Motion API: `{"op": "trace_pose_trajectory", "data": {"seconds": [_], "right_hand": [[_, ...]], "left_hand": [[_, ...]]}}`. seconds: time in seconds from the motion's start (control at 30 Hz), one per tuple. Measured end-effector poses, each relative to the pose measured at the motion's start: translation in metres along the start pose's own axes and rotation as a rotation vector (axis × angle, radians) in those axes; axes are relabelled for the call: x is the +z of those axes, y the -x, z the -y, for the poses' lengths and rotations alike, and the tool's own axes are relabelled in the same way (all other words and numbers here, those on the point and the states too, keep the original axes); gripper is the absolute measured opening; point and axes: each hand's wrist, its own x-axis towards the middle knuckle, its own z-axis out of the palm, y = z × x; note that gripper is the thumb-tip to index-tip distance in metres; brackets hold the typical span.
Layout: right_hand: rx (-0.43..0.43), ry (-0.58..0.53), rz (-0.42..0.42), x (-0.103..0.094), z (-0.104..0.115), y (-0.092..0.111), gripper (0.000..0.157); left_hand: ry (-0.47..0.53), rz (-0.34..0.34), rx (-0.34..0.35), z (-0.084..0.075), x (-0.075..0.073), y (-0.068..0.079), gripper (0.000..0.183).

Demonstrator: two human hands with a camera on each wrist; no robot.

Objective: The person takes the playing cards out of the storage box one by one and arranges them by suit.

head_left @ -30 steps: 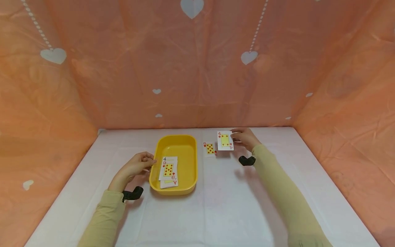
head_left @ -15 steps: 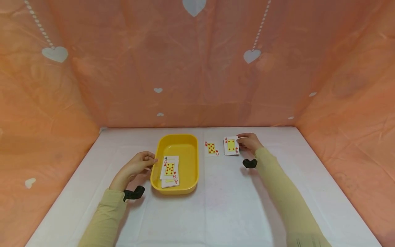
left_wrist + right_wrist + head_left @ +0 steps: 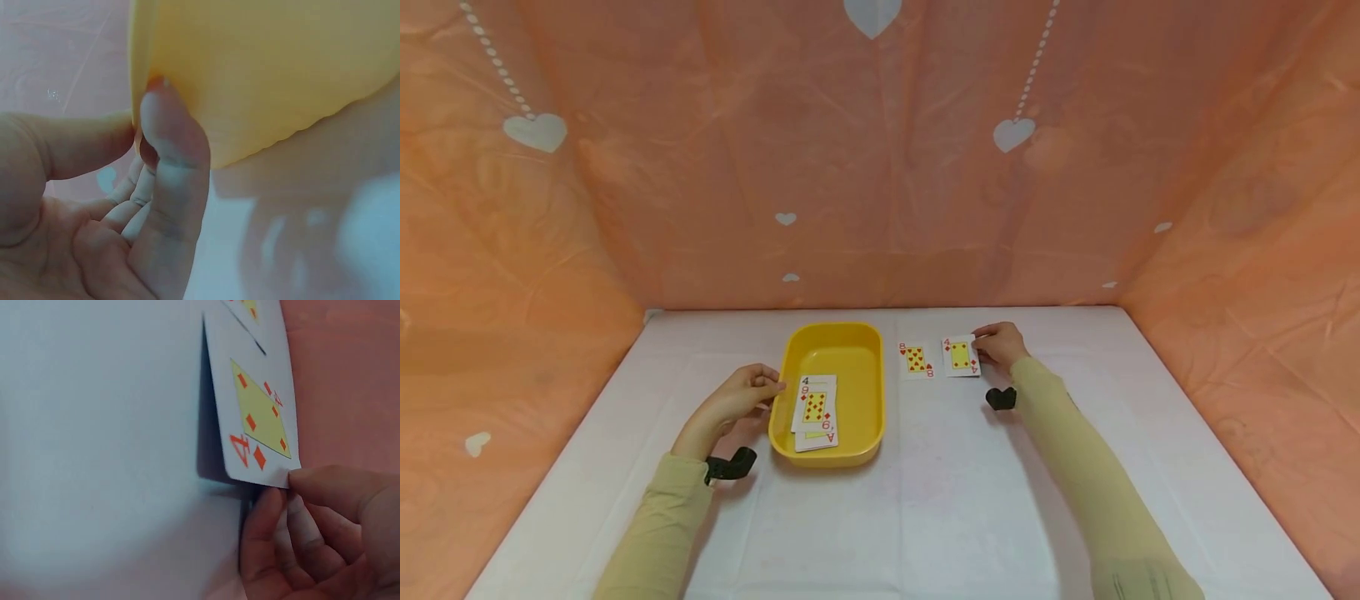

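My left hand (image 3: 741,398) pinches the left rim of a yellow tray (image 3: 867,392); the left wrist view shows the thumb and forefinger on either side of its wall (image 3: 250,81). Inside the tray a few playing cards overlap, the nine of diamonds (image 3: 814,407) uppermost. My right hand (image 3: 1002,343) pinches the four of diamonds (image 3: 960,356) by its right edge. In the right wrist view this card (image 3: 262,419) stands slightly off the table, a shadow beneath it. The eight of hearts (image 3: 915,360) lies flat between the tray and that card.
A white cloth covers the table (image 3: 895,533). An orange sheet (image 3: 880,167) with pale hearts walls the back and both sides. A black camera mount sits on each wrist.
My right hand has brought the four of diamonds down and a little to the right, close to the table, beside the eight of hearts. My left hand keeps its grip on the tray.
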Motion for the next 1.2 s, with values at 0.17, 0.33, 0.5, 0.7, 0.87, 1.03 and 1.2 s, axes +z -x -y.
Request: {"op": "trace_pose_trajectory", "data": {"seconds": [0.17,0.33,0.5,0.7,0.87,1.03,1.2], "right_hand": [[-0.025,0.037,-0.014,0.001,-0.001,-0.003,0.034],[-0.03,0.071,-0.02,0.0,-0.001,-0.004,0.033],[-0.039,0.098,-0.022,0.0,0.001,-0.001,0.031],[-0.038,0.141,-0.022,-0.001,0.003,0.003,0.029],[-0.079,0.15,-0.035,-0.008,0.007,0.011,0.031],[-0.118,0.041,0.041,-0.014,0.02,0.018,0.035],[-0.17,-0.025,0.194,-0.017,0.038,0.025,0.039]], "left_hand": [[-0.012,0.004,0.006,0.0,-0.001,-0.001,0.032],[-0.013,0.007,-0.003,0.001,-0.001,-0.001,0.032],[-0.008,0.012,0.006,0.001,-0.002,-0.001,0.031],[0.004,0.015,0.011,0.002,-0.002,-0.001,0.031],[0.011,0.02,0.016,0.001,-0.002,-0.001,0.03],[0.004,0.017,0.016,0.0,-0.002,0.001,0.032],[-0.001,0.016,0.014,0.001,-0.002,0.0,0.032]]}}
